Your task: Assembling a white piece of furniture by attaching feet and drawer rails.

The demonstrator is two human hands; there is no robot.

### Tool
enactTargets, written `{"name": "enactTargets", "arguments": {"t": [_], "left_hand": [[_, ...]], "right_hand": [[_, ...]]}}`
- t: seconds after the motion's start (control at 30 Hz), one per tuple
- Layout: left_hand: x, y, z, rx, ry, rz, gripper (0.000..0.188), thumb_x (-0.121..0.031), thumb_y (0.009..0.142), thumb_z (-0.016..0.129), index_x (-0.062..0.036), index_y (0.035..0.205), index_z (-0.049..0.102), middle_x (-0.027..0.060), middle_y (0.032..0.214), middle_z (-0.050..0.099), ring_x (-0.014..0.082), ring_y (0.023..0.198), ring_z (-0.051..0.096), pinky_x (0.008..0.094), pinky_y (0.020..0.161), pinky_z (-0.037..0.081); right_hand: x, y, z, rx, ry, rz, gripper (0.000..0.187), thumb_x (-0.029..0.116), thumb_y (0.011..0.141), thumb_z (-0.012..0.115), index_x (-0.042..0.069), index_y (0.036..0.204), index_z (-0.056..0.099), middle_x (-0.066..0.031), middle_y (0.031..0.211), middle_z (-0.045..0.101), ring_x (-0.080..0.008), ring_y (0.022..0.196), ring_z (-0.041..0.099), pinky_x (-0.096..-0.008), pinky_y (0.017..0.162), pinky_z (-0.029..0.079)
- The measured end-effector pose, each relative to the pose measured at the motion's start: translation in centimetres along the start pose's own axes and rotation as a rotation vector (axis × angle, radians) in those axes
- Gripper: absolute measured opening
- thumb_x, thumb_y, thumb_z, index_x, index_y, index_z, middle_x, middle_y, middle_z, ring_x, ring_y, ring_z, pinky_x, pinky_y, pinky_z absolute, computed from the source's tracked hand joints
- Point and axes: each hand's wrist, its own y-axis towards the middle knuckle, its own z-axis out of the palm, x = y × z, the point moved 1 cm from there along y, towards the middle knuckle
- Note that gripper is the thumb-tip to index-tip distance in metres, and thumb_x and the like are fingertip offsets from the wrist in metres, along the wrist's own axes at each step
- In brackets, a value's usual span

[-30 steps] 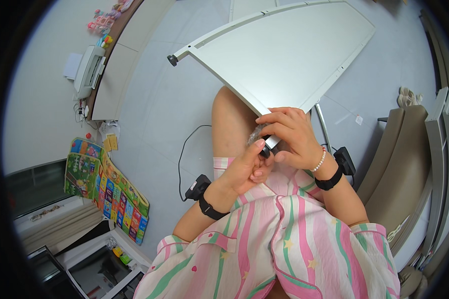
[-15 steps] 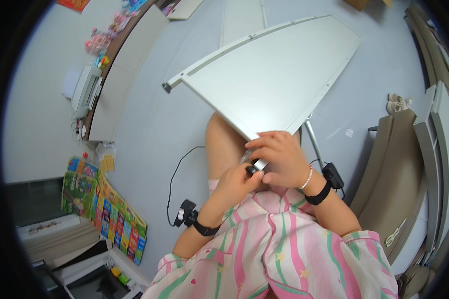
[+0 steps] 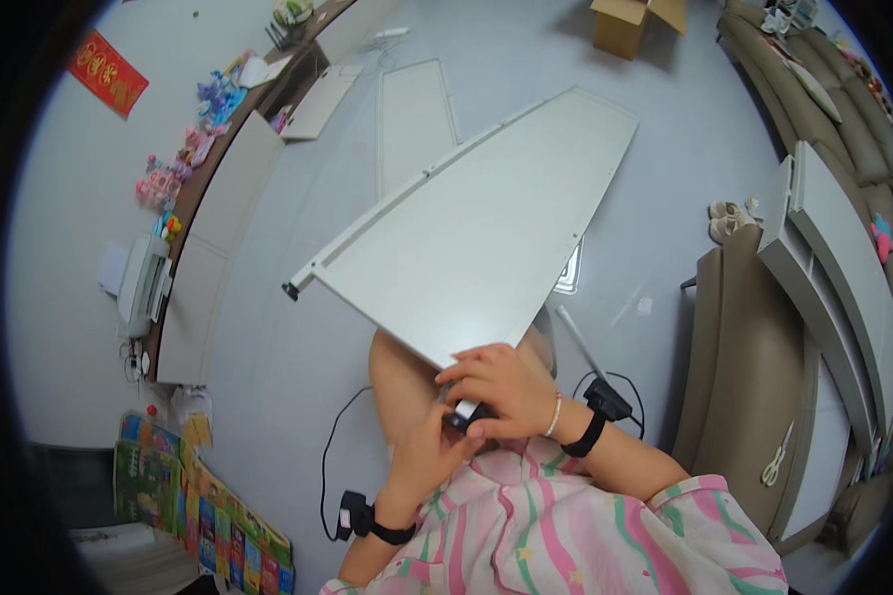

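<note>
The 2 hands are together at the near corner of a white framed panel [image 3: 481,238], which slants away over the person's knees and the grey floor [image 3: 268,416]. The left hand [image 3: 425,461] is closed around a black foot [image 3: 456,420] at the end of the panel's short leg; most of its fingertips are out of sight. The right hand [image 3: 501,390] is clamped over the same corner, fingers spread on the frame and thumb close to the foot, so the exact contact between the 2 is hard to make out. Another black foot [image 3: 290,291] shows in full at the panel's left corner.

The panel's upper edge covers the lower end of another white panel [image 3: 412,119] lying flat. Near the right wrist, a pale metal bar [image 3: 580,337] lies partly behind a black wrist device [image 3: 605,399].

At right, 2 long grey-white boards [image 3: 833,278] rest on a brown sofa [image 3: 749,347], with white-handled scissors [image 3: 776,461] beside them and 1 pair of shoes [image 3: 732,220] behind. A cardboard box [image 3: 620,30] is cut off by the upper edge; at lower left, a colourful folded play mat [image 3: 203,506] runs into the dark fisheye rim.
</note>
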Motion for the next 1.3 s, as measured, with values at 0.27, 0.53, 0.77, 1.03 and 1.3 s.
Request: {"name": "enactTargets", "arguments": {"t": [0.27,0.53,0.77,1.03,1.3], "left_hand": [[1.7,-0.7,1.0,0.201,-0.704,-0.290,0.054,-0.050,0.108,0.027,-0.0041,0.108,0.055,0.0067,0.081,0.062,0.0108,0.069,0.059,0.0225,0.061,0.047],[3.1,-1.9,1.6,0.159,-0.889,-0.328,0.056,-0.048,0.109,0.025,-0.0010,0.108,0.056,0.0089,0.083,0.065,0.0122,0.070,0.059,0.0244,0.065,0.047],[2.1,-1.3,1.6,0.149,-0.868,-0.329,0.054,-0.047,0.109,0.028,-0.0010,0.109,0.056,0.0074,0.082,0.064,0.0112,0.070,0.058,0.0238,0.067,0.048],[2.1,-0.2,0.5,-0.083,-0.734,-0.285,0.034,-0.034,0.107,0.044,-0.0024,0.114,0.054,0.0048,0.089,0.062,0.0085,0.075,0.057,0.0221,0.068,0.047],[2.0,3.9,-2.0,-0.130,-0.619,-0.214,0.037,-0.027,0.104,0.052,-0.0013,0.131,0.046,0.0042,0.093,0.064,0.0088,0.077,0.059,0.0218,0.069,0.048]], "right_hand": [[0.0,0.4,-0.5,-0.060,-0.056,0.011,0.068,0.073,0.093,0.035,0.014,0.101,0.069,-0.0008,0.125,0.064,-0.0304,0.123,0.054,-0.0431,0.097,0.037],[-0.4,0.2,0.4,-0.042,0.021,0.018,0.042,0.046,0.095,0.044,0.011,0.101,0.067,-0.0039,0.125,0.062,-0.0311,0.126,0.051,-0.0444,0.102,0.033],[-0.2,0.5,0.2,-0.032,0.002,0.027,0.037,0.036,0.094,0.041,0.011,0.100,0.067,-0.0045,0.125,0.063,-0.0311,0.124,0.052,-0.0440,0.102,0.034],[0.7,0.9,-0.6,-0.018,-0.038,0.018,0.033,0.036,0.092,0.044,0.012,0.099,0.067,-0.0035,0.124,0.063,-0.0302,0.120,0.054,-0.0434,0.101,0.035],[0.6,1.0,-0.8,-0.024,-0.013,0.018,0.027,0.031,0.089,0.049,0.012,0.099,0.066,-0.0022,0.126,0.063,-0.0296,0.119,0.054,-0.0438,0.100,0.036]]}}
